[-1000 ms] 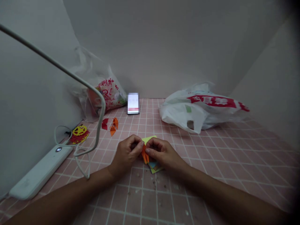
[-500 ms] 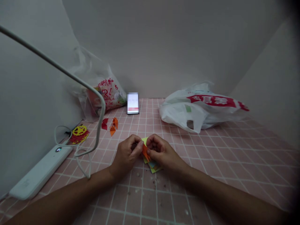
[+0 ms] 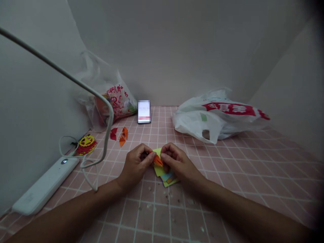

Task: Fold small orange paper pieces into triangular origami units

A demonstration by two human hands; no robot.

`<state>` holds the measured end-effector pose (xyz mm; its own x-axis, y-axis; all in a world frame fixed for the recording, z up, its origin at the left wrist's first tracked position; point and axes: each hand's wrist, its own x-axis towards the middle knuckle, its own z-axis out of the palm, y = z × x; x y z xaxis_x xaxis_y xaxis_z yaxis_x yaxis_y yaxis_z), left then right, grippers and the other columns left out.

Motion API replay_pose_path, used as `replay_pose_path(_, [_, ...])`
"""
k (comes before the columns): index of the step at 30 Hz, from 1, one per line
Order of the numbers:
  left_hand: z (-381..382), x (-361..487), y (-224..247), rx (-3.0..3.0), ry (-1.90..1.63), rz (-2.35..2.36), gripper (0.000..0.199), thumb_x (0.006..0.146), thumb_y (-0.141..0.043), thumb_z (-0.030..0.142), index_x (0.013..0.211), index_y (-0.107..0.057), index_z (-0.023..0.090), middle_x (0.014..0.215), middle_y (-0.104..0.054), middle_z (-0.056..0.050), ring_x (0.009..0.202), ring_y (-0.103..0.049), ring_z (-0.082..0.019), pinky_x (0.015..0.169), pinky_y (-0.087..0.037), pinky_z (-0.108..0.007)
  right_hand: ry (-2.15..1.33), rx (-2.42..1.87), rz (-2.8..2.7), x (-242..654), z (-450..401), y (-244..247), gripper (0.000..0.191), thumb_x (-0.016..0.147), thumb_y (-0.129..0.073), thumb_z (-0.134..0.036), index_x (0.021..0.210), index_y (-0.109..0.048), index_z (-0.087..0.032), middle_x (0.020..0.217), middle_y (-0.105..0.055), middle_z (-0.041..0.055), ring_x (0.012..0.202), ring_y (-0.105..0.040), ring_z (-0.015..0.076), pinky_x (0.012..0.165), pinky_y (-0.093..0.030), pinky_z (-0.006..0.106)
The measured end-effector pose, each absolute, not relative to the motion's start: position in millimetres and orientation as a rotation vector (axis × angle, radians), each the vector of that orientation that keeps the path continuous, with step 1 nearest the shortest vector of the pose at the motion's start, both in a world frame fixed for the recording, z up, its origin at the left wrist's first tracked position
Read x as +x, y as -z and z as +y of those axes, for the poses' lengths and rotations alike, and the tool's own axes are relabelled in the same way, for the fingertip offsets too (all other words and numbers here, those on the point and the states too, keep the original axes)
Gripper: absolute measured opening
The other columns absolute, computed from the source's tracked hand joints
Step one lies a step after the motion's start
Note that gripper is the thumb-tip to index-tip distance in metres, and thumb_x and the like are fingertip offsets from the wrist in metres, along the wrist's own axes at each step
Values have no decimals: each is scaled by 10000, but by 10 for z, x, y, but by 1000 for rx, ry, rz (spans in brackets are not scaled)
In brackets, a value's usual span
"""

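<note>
Between the thumb and fingers of my left hand (image 3: 138, 165) is a small folded piece of orange paper (image 3: 158, 160), held tilted. My right hand (image 3: 178, 163) is closed, its thumb and fingers curled right by the paper's right end; whether anything is pinched there is hidden. Beneath both hands lies a loose stack of coloured paper squares (image 3: 159, 171), yellow on top with blue and orange edges showing. Farther off to the left are folded orange paper pieces (image 3: 122, 141) and a red one (image 3: 113, 134).
A white power bank (image 3: 45, 187) with a cable (image 3: 107, 135) lies at left, near red and yellow cut-outs (image 3: 86, 145). A phone (image 3: 144, 112) stands at the back between a clear plastic bag (image 3: 118, 101) and a white plastic bag (image 3: 197, 123). Small scraps dot the pink tiled surface (image 3: 141, 222).
My right thumb has come up off the orange paper, and the right hand has shifted slightly right. The paper has turned a little flatter in my left hand; more of the stack shows.
</note>
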<state>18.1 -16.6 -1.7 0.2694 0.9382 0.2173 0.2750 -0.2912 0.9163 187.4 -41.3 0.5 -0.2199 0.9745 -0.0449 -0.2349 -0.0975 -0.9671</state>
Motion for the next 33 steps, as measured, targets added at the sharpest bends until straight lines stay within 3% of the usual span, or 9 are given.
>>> replay_pose_path(4, [-175,191,23,1709,-1136,1122,176,878,-607,320,790,-550,179,732,-565,11,614,-602,-125,590,-509,-252,-1402,-1074,-1307,1883,-443,-14,286,842,-627,-441,776,-488,-200,630,-488,-43,537,-439,102,484,-339,219])
replay_pose_path(17, [-221,221,52,1754,-1138,1102,146,872,-609,300,810,-552,181,825,-560,-11,736,-591,-138,673,-511,-252,-1277,-1144,-1280,1855,-429,54,194,789,-662,-321,743,-511,-208,641,-530,-25,562,-489,125,497,-389,241])
replay_pose_path(33, [-234,263,-1,1578,-969,1115,196,825,-660,341,794,-558,177,690,-604,14,611,-623,-134,588,-515,-249,-1155,-1175,-1305,1863,-420,97,154,802,-637,-282,731,-522,-210,649,-540,-21,584,-512,135,515,-401,245])
